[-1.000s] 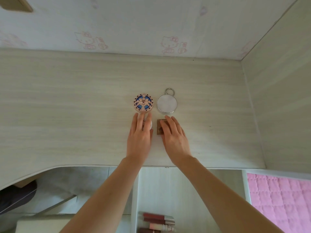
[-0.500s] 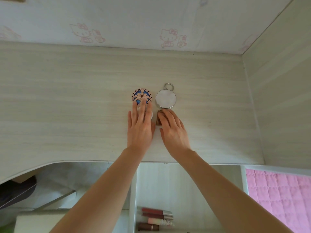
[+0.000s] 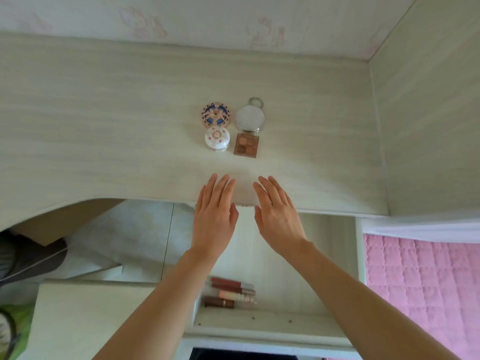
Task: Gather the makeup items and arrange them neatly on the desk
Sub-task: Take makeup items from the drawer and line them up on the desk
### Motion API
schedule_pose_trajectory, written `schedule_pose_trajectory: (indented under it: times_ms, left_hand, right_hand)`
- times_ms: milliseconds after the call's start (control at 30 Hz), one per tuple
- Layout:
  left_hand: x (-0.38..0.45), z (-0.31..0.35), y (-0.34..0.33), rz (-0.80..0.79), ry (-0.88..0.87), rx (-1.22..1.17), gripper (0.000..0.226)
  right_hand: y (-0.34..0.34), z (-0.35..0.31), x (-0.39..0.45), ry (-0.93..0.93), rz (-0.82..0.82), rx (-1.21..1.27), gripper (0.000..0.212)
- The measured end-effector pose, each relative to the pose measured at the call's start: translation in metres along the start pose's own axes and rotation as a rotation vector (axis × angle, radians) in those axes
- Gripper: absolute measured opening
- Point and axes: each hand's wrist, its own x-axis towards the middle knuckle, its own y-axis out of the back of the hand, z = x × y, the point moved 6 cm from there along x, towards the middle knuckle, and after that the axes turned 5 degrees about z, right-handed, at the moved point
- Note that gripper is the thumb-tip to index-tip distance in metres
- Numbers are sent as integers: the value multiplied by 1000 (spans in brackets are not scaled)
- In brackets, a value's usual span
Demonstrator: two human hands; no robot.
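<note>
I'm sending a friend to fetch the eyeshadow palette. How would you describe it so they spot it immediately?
On the pale wood desk, four makeup items sit in a tight square. The eyeshadow palette is at the near right corner, below the silver round compact. It is the only square one, showing four brown pans.

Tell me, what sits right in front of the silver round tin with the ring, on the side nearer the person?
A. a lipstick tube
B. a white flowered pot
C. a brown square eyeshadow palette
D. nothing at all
C: the brown square eyeshadow palette lies just nearer the person than the silver round tin, while the white flowered pot sits in front of the blue patterned compact.
</note>
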Motion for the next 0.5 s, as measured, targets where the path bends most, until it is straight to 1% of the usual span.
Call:
schedule_pose_trajectory:
  times_ms: [133,200,333,400,500]
  left_hand:
    - [-53,5,-12,-17,-8,7,45]
    - [-81,4,-26,-65,1,28,42]
    - [-124,-8,-57,-222,49,57,34]
    - [-139,-17,-71,-343,67,63,31]
    - [-157,-27,-95,-502,57,74,33]
  right_hand:
    - [-9,-6,-52,75,-66,59,48]
    - [-21,-6,-79,95,-113,78,48]
    - [-53,2,-122,61,-228,87,48]
    - [-70,7,-137,21,-327,90,47]
    - [-100,14,-160,-53,-504,99,48]
